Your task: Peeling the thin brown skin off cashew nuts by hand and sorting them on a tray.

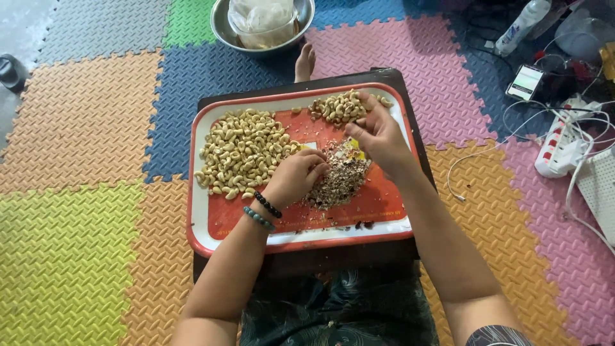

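**Packaging and screens on the foam mat**

A clear plastic bag [262, 19] is sitting in the steel bowl [221, 25] at the mat's far edge. A white labelled bottle [522, 25] is lying near the far right corner, a lit smartphone screen [525, 81] glowing beside it.

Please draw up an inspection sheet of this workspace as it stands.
Surface: red and white tray on a dark low table, over coloured foam floor mats.
Job's things: large heap of pale cashew kernels, smaller heap, pile of brownish husk scraps.
Clutter: metal bowl holding a plastic bag; bottle; phone.
Hands: left hand curled at the scrap pile, beaded bracelets on its wrist; right hand by the smaller heap, fingers bent.
Cables: white power strip with tangled white leads.
Surroundings: a bare foot beyond the table.
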